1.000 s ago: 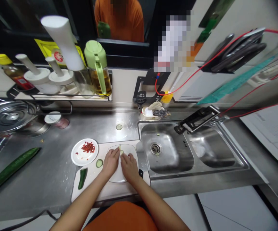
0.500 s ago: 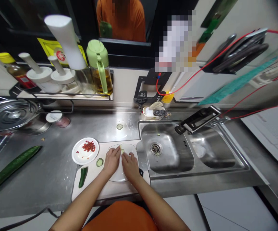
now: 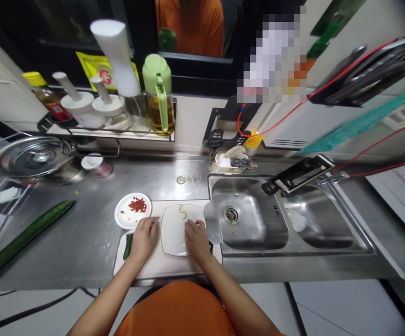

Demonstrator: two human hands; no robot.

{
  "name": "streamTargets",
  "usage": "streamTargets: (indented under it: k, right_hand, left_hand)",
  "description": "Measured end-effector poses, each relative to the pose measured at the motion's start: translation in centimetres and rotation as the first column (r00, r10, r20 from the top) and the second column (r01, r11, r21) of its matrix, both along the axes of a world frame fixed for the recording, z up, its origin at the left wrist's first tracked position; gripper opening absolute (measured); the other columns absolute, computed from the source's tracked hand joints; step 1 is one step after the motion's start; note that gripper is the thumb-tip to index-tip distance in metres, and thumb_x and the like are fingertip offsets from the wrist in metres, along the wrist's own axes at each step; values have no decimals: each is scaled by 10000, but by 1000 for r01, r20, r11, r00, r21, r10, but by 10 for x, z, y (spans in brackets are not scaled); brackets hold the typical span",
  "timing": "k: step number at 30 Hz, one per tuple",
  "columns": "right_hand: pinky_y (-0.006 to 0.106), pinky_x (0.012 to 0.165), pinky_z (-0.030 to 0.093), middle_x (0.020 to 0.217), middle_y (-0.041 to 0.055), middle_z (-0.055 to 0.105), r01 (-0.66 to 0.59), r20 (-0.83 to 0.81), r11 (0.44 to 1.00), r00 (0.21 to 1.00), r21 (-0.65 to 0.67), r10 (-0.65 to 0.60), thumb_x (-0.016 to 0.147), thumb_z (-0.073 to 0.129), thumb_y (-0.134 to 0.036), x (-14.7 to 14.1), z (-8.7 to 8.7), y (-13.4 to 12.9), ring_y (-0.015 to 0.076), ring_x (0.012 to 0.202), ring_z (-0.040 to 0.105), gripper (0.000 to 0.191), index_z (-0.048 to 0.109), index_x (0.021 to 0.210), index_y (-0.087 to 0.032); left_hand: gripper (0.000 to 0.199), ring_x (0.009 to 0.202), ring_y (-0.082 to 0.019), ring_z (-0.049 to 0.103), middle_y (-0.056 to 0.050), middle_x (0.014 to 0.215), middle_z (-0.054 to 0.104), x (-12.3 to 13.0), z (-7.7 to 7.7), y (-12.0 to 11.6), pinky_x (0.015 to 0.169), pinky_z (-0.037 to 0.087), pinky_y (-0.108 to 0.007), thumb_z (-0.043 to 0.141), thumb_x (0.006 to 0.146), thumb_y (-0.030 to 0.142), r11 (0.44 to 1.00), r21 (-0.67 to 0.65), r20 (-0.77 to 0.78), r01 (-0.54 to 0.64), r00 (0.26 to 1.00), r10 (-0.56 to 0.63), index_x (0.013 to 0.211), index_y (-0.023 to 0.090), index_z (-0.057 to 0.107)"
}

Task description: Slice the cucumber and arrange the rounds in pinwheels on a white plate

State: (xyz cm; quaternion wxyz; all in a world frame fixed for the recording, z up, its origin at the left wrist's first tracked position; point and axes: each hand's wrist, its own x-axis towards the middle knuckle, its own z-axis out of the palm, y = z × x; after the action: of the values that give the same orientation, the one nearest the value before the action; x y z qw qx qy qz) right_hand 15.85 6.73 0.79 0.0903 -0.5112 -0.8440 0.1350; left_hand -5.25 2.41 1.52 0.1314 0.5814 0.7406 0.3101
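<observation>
My left hand (image 3: 145,239) is over the left part of the white cutting board (image 3: 146,269), its fingers bent and close together. They cover the spot where a cucumber slice lay, so whatever they hold is hidden. My right hand (image 3: 197,239) rests on the right side of a white square plate (image 3: 173,233), fingers slightly apart. Two thin cucumber slices (image 3: 183,213) lie near the plate's far edge. A short cucumber piece (image 3: 128,245) sits left of my left hand. Partly behind the plate and right hand lies a knife (image 3: 215,225) with a dark handle.
A round white plate (image 3: 121,211) holds chopped red pieces. Another cucumber slice (image 3: 181,179) lies on the steel counter. The long cucumber (image 3: 30,238) is at left, the double sink (image 3: 258,212) at right. Bottles and jars fill a rack (image 3: 125,133) behind.
My left hand has left the square plate and moved left to the cucumber slice on the board. My right hand has shifted slightly right on the plate. The view has turned a little left.
</observation>
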Motion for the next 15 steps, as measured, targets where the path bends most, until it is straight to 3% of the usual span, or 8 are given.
streamTargets:
  k: [5, 15]
  right_hand:
    - [400, 849, 395, 1256, 62, 530, -9, 9, 999, 1000, -44, 9, 916, 426, -201, 0, 5, -9, 272, 1129, 362, 256, 599, 1104, -216]
    - [385, 833, 405, 1229, 78, 539, -33, 39, 998, 999, -45, 35, 910, 429, -192, -4, 16, -17, 263, 1128, 364, 243, 612, 1067, -220]
  left_hand:
    - [236, 748, -191, 586, -70, 859, 654, -16, -5, -30, 719, 450, -301, 464, 827, 296, 980, -147, -12, -131, 991, 131, 920, 172, 642]
    - [341, 862, -212, 592, -107, 909, 655, -9, -10, -20, 785, 436, -301, 457, 845, 405, 953, -273, -41, -134, 991, 128, 978, 161, 655]
